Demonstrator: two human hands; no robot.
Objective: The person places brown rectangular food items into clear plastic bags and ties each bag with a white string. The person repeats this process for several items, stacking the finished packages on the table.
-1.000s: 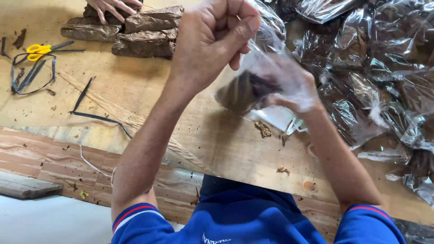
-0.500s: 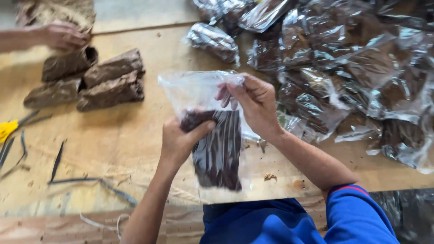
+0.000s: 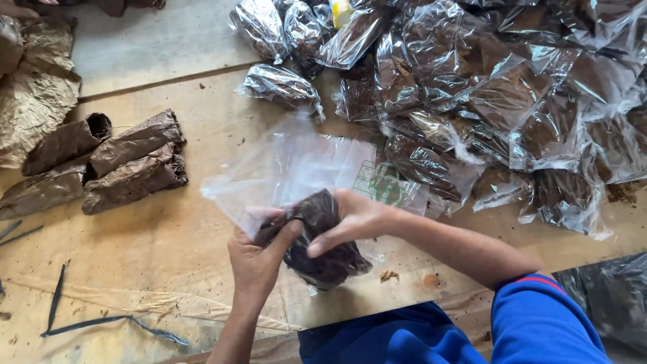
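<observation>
Over the near edge of the wooden table, my left hand (image 3: 259,259) and my right hand (image 3: 354,219) both grip a clear plastic bag (image 3: 296,165) that holds a dark brown roll of dried leaf (image 3: 323,246). The roll sits in the bag's lower end, pinched between my left thumb and my right fingers. The bag's loose open end fans up and away from me. My right sleeve is blue.
A big heap of filled clear bags (image 3: 485,87) covers the table's right and far side. Several brown leaf rolls (image 3: 131,162) lie at the left, with crumpled loose leaf (image 3: 34,101) behind them. Dark leaf stems (image 3: 57,296) lie near the front left edge.
The bagged roll has dropped lower and tipped from upright to slanted. My hands have closed in around the roll, and the bag's empty end has spread out above them.
</observation>
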